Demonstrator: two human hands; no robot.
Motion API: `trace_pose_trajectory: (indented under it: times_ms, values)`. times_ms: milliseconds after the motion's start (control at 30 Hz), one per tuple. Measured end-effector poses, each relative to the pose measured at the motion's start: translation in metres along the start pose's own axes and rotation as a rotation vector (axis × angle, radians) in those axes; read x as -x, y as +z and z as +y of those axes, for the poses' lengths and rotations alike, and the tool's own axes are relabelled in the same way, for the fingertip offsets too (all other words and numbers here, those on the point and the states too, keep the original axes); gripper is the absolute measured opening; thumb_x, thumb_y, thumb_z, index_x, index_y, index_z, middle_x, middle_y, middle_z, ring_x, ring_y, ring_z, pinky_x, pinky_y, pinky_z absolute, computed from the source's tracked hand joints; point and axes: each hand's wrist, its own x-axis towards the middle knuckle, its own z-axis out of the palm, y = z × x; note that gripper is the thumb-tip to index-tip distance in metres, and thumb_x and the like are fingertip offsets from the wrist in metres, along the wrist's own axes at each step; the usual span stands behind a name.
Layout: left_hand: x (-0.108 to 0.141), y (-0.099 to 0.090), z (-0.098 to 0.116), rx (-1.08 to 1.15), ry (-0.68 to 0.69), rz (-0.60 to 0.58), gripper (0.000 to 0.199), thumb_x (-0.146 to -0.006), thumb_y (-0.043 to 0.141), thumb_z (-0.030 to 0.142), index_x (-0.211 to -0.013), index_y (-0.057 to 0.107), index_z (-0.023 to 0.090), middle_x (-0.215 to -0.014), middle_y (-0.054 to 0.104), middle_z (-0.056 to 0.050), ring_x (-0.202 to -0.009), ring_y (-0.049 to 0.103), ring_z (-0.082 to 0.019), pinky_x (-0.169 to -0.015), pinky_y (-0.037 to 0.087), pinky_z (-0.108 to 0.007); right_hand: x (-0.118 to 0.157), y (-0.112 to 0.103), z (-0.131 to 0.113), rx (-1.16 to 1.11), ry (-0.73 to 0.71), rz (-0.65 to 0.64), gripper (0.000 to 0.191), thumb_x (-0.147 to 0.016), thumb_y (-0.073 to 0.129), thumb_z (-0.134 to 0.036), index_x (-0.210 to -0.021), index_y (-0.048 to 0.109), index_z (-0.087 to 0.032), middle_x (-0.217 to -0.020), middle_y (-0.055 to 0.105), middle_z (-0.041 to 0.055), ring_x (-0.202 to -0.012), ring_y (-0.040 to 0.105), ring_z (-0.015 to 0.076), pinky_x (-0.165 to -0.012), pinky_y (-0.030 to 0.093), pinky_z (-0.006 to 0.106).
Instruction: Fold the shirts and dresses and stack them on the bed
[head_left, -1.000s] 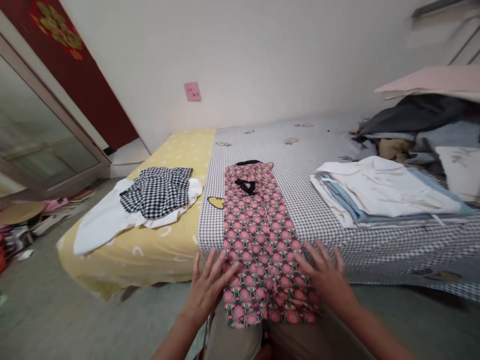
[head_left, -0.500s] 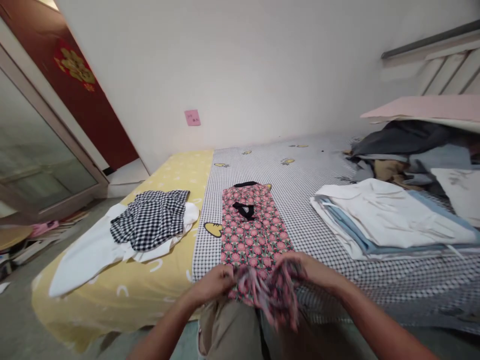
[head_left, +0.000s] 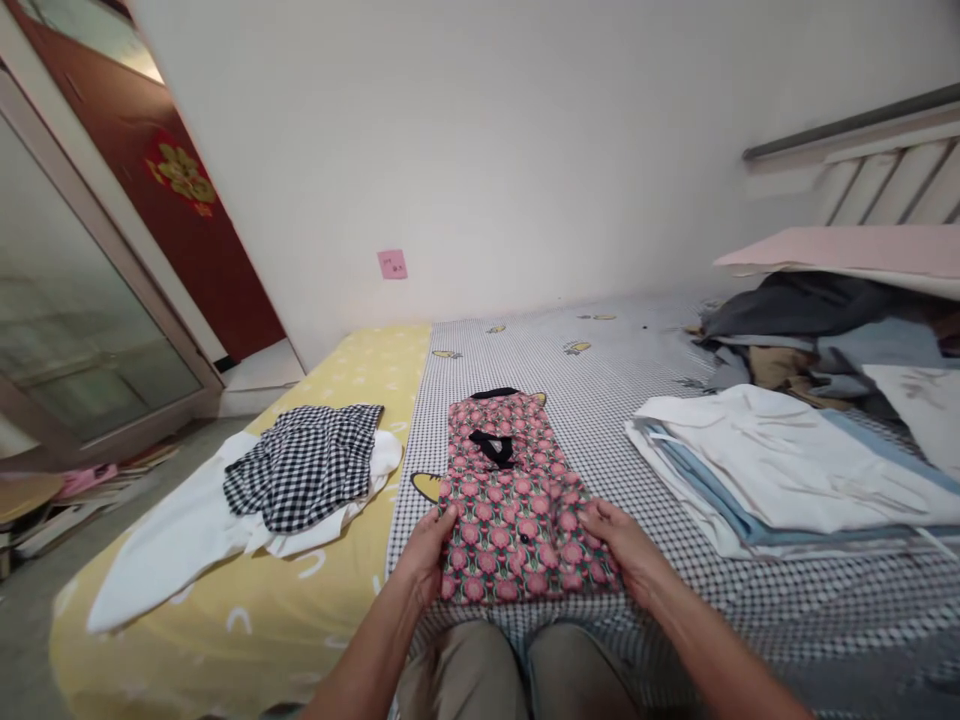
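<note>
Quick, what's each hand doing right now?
Left hand: closed on the left edge of the pink flowered garment.
Right hand: closed on the garment's right edge, fingertips pinching the cloth.

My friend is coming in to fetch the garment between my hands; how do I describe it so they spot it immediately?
On the bed, find the black-and-white checked sheet beside the yellow one. The floral garment lies on it, left of the white folded stack. Only it has pink flowers and black trim.
</note>
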Motion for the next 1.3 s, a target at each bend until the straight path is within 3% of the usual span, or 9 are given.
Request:
trace_pose_trajectory:
  times_ms: [167, 400, 567, 667, 767, 867, 1000, 1167, 1300]
  values:
    - [-0.022, -0.006, 0.006, -0.018, -0.092, 0.062, 0.033, -0.078, 0.074, 0.028, -0.109, 0.067, 0.017, -0.098, 0.079, -0.012, -0.094, 0.075, -0.027, -0.093, 0.058, -0.047, -0.028, -0.005, -0.004, 0.259, -0.092, 0.170, 0.035, -0.067, 0.069, -0.048, -0.092, 0.065, -0.023, -0.094, 0.078, 0.0035, -0.098, 0.071, 0.0290, -0.093, 0.054, 0.045]
    - [-0.036, -0.012, -0.001, -0.071, -0.122, 0.109, 0.029, -0.075, 0.077, 0.025, -0.100, 0.069, 0.016, -0.092, 0.079, -0.011, -0.089, 0.075, -0.026, -0.090, 0.059, -0.043, -0.029, -0.007, -0.003, 0.244, -0.067, 0.090, 0.049, -0.064, 0.073, -0.047, -0.103, 0.061, -0.022, -0.100, 0.078, 0.0078, -0.097, 0.073, 0.0299, -0.090, 0.056, 0.043]
    - [-0.036, -0.012, 0.002, -0.094, -0.119, 0.096, 0.025, -0.081, 0.069, 0.024, -0.104, 0.068, 0.015, -0.095, 0.079, -0.011, -0.089, 0.075, -0.026, -0.089, 0.060, -0.045, -0.032, -0.016, -0.003, 0.293, -0.044, 0.004, 0.065, -0.068, 0.069, -0.052, -0.123, 0.055, -0.019, -0.104, 0.077, 0.0099, -0.099, 0.072, 0.0292, -0.092, 0.055, 0.044]
    - [-0.037, -0.011, 0.003, -0.122, -0.115, 0.079, 0.022, -0.083, 0.067, 0.024, -0.103, 0.068, 0.015, -0.093, 0.079, -0.011, -0.088, 0.075, -0.025, -0.089, 0.059, -0.044, -0.034, -0.017, -0.017, 0.679, -0.161, 0.237, 0.072, -0.080, 0.056, -0.057, -0.139, 0.048, -0.017, -0.114, 0.072, 0.0150, -0.106, 0.069, 0.0334, -0.094, 0.052, 0.053]
    - [-0.038, -0.009, 0.003, -0.159, -0.118, 0.070, 0.020, -0.084, 0.067, 0.025, -0.101, 0.070, 0.015, -0.090, 0.079, -0.010, -0.088, 0.075, -0.025, -0.089, 0.059, -0.043, -0.033, -0.001, -0.034, 1.129, -0.519, 0.464, 0.061, -0.094, 0.040, -0.056, -0.146, 0.047, -0.025, -0.141, 0.056, 0.0174, -0.126, 0.055, 0.0375, -0.103, 0.039, 0.065]
    - [-0.039, -0.006, 0.006, -0.196, -0.142, 0.060, 0.021, -0.083, 0.068, 0.029, -0.100, 0.071, 0.016, -0.089, 0.079, -0.010, -0.089, 0.075, -0.026, -0.089, 0.059, -0.043, -0.028, 0.027, -0.033, 1.413, -0.768, 0.251, 0.052, -0.099, 0.035, -0.054, -0.148, 0.042, -0.042, -0.156, 0.044, 0.0066, -0.141, 0.039, 0.0358, -0.109, 0.023, 0.074]
    - [-0.034, -0.004, 0.011, -0.207, -0.211, -0.006, 0.035, -0.085, 0.067, 0.047, -0.103, 0.071, 0.017, -0.097, 0.079, -0.012, -0.094, 0.074, -0.027, -0.089, 0.059, -0.044, -0.024, 0.047, 0.001, 1.585, -0.698, -0.019, 0.049, -0.098, 0.036, -0.060, -0.146, 0.040, -0.052, -0.156, 0.046, -0.0011, -0.144, 0.035, 0.0368, -0.109, 0.016, 0.076]
    - [-0.014, -0.013, 0.010, -0.177, -0.265, -0.160, 0.071, -0.077, 0.053, 0.080, -0.112, 0.068, 0.020, -0.113, 0.076, -0.015, -0.108, 0.070, -0.031, -0.088, 0.059, -0.046, -0.027, 0.039, 0.026, 1.604, -0.657, -0.021, 0.048, -0.098, 0.036, -0.060, -0.145, 0.040, -0.052, -0.155, 0.047, -0.0020, -0.145, 0.035, 0.0369, -0.110, 0.014, 0.077]
    - [0.007, -0.020, -0.003, -0.132, -0.061, -0.239, 0.068, -0.084, 0.052, 0.073, -0.130, 0.057, 0.024, -0.136, 0.065, -0.011, -0.125, 0.062, -0.026, -0.103, 0.051, -0.043, -0.033, 0.034, 0.029, 1.591, -0.725, -0.007, 0.051, -0.097, 0.037, -0.061, -0.147, 0.037, -0.051, -0.154, 0.049, -0.0024, -0.144, 0.037, 0.0358, -0.112, 0.013, 0.076]
